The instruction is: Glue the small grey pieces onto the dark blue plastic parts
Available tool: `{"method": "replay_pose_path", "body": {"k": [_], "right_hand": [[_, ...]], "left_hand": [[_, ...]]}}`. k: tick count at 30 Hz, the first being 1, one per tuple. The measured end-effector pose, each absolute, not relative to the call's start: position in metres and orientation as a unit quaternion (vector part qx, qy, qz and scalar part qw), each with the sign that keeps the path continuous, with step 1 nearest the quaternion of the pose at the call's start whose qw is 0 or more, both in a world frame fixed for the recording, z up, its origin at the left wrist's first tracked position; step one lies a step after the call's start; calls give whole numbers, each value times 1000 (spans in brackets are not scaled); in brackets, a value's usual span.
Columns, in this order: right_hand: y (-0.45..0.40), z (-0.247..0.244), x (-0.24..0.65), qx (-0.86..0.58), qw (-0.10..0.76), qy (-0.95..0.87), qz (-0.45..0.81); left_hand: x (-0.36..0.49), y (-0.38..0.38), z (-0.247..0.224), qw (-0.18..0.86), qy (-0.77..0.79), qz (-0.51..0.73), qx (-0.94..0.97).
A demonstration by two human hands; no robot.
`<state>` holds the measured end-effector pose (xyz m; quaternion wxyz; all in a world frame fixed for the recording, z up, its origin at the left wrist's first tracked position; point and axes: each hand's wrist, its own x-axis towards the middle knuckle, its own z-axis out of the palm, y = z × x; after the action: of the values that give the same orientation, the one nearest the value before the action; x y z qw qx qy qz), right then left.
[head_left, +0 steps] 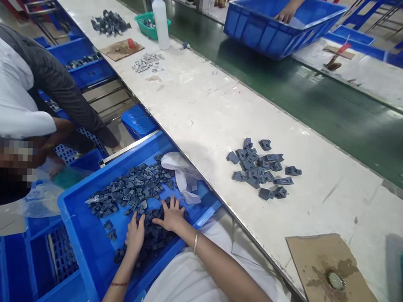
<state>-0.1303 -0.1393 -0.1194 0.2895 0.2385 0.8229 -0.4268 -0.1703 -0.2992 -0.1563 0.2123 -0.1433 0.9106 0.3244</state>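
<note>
A blue plastic crate [74, 221] lies tilted against my lap, holding many small dark grey plastic parts [134, 186] in two heaps. My left hand [135, 234] rests at the left side of the nearer heap [155, 233], fingers stretched out and apart. Over the top of the same heap, my right hand [172, 216] lies palm down with its fingers spread. Neither hand grips a part; both touch the heap. A crumpled white plastic bag [182, 174] sits in the crate's far right corner.
On the white table [203, 107] beside the crate is a loose group of grey parts [258, 166]. Cardboard [317, 256] with a round metal piece, a white bottle [160, 24] and a green basket [149, 30] also stand there. A person bends at left; another's hand [285, 14] reaches into a blue bin [255, 31].
</note>
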Motion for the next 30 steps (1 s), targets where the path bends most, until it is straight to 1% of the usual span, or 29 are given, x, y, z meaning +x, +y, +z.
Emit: {"method": "replay_pose_path", "body": {"k": [3,7,15,18,20,24,27,30], "right_hand": [[-151,-130,-135,229,288,815,-449],[-169,-130,-142,253,267,791,-489],[-176,-132,-145,284,208,760,-546],[-172,-121,-141,282,166,762,-560],[-168,-107,-138,279,131,763,-568],[-151,-56,-133,276,38,768,-577],[-121,-6,-127,277,-105,767,-569],[-77,38,-114,303,-236,761,-523]], "left_hand": [[-170,-280,-166,205,896,376,-118],[-171,-272,-168,170,873,445,-107],[-161,-265,-167,78,815,538,-201],[-153,-255,-157,36,784,574,-235],[-151,-247,-139,10,765,599,-238],[-156,-220,-79,-13,737,647,-193],[-161,-183,-26,6,724,678,-126],[-159,-128,16,23,698,715,-16]]}}
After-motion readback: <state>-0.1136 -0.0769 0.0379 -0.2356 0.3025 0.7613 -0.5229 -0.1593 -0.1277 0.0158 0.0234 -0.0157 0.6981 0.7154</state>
